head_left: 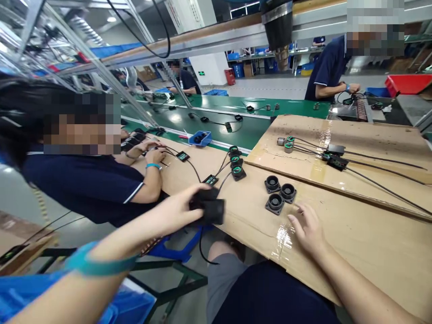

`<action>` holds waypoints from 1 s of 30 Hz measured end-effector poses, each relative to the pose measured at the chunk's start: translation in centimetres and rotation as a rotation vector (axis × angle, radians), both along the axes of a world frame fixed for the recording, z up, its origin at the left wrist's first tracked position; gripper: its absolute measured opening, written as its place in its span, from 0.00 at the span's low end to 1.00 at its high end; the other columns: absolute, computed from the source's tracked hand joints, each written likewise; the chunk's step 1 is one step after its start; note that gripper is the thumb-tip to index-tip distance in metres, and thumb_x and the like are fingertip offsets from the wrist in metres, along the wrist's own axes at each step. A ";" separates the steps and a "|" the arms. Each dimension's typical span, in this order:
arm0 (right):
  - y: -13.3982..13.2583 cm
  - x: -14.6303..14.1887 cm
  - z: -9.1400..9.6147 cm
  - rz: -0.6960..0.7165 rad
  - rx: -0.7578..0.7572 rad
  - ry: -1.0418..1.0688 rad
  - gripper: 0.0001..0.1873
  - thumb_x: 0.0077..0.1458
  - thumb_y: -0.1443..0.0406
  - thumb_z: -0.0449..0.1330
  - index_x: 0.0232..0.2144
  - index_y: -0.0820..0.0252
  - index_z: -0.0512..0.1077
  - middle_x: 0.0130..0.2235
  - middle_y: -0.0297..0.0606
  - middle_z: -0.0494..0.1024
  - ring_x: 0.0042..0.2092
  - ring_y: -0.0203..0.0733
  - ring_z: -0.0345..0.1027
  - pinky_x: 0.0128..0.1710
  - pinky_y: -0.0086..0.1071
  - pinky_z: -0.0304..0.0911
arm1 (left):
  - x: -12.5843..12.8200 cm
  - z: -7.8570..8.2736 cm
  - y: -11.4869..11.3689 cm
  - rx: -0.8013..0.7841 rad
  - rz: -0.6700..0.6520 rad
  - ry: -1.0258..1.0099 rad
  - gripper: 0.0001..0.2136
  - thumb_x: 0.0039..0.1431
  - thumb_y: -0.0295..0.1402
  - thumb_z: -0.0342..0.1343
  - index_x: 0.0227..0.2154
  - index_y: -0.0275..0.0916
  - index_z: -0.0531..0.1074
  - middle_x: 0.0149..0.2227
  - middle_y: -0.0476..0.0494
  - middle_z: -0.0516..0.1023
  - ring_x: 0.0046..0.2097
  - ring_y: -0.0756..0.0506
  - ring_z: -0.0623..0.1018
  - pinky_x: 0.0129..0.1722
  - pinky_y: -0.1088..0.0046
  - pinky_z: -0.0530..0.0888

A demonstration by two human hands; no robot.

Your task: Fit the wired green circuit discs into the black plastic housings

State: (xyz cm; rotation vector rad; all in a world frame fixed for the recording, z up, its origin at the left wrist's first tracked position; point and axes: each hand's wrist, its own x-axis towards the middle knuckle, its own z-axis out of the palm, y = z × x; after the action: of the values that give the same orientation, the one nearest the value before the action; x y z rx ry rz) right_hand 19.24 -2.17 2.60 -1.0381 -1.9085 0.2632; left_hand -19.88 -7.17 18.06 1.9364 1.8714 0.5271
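My left hand (pixel 189 204) is closed around a dark, boxy black housing (pixel 214 211), held above the table's front edge. Motion blurs it, so I cannot tell whether it is one piece or several. A black cable (pixel 201 249) hangs below it. My right hand (pixel 308 229) rests over the cardboard, fingers apart and nothing in them. Just beyond its fingertips lie three black square-flanged round housings (pixel 275 203). Farther back, several similar housings with green circuit boards (pixel 237 172) are wired to a small green-topped module (pixel 210 180).
A co-worker (pixel 84 175) sits close on my left, handling cabled parts. Wired modules (pixel 334 159) lie on a raised cardboard sheet (pixel 270 148) at right. Behind are a small blue bin (pixel 200 138) and a green conveyor (pixel 216 112). Another person (pixel 327 72) works at back right.
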 end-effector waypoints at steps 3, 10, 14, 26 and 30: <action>-1.2 -2.6 0.8 0.273 -0.071 -0.198 0.20 0.65 0.61 0.58 0.57 0.59 0.67 0.52 0.50 0.75 0.53 0.51 0.70 0.54 0.48 0.70 | 6.2 -2.9 6.0 -0.100 -0.194 0.118 0.29 0.49 0.28 0.58 0.58 0.42 0.68 0.52 0.41 0.78 0.50 0.40 0.79 0.53 0.65 0.75; 1.5 -3.7 1.7 0.161 -0.308 -0.420 0.30 0.60 0.64 0.62 0.62 0.66 0.64 0.61 0.54 0.67 0.62 0.58 0.61 0.63 0.55 0.62 | 11.3 -8.0 10.2 -0.110 -0.172 0.207 0.36 0.59 0.37 0.59 0.68 0.37 0.55 0.56 0.26 0.74 0.55 0.31 0.78 0.54 0.54 0.73; 1.9 -3.4 2.9 0.071 -0.247 -0.353 0.25 0.64 0.62 0.59 0.60 0.68 0.66 0.59 0.56 0.69 0.61 0.57 0.61 0.63 0.54 0.61 | 7.7 -8.3 8.4 0.023 -0.209 -0.008 0.41 0.60 0.50 0.58 0.71 0.40 0.48 0.62 0.28 0.69 0.63 0.31 0.71 0.60 0.52 0.70; 3.0 -8.1 2.1 0.109 -0.134 -0.502 0.22 0.58 0.70 0.62 0.55 0.63 0.70 0.59 0.51 0.69 0.56 0.58 0.61 0.56 0.52 0.63 | 7.9 -13.0 6.7 0.393 -0.322 0.096 0.24 0.56 0.25 0.60 0.56 0.38 0.67 0.61 0.29 0.65 0.62 0.32 0.69 0.60 0.48 0.71; 3.9 -8.5 4.2 0.062 -0.111 -0.475 0.22 0.60 0.64 0.64 0.55 0.64 0.70 0.59 0.53 0.68 0.58 0.57 0.59 0.58 0.51 0.60 | 7.0 -16.2 6.1 0.418 -0.050 -0.293 0.21 0.57 0.37 0.64 0.51 0.39 0.67 0.50 0.36 0.72 0.53 0.37 0.77 0.55 0.54 0.75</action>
State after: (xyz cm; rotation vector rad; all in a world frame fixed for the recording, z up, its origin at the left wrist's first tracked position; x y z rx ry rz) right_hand 10.74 1.68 6.81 -1.1945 -2.3755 0.1681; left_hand -12.89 -1.06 1.84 2.0096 1.6151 1.1948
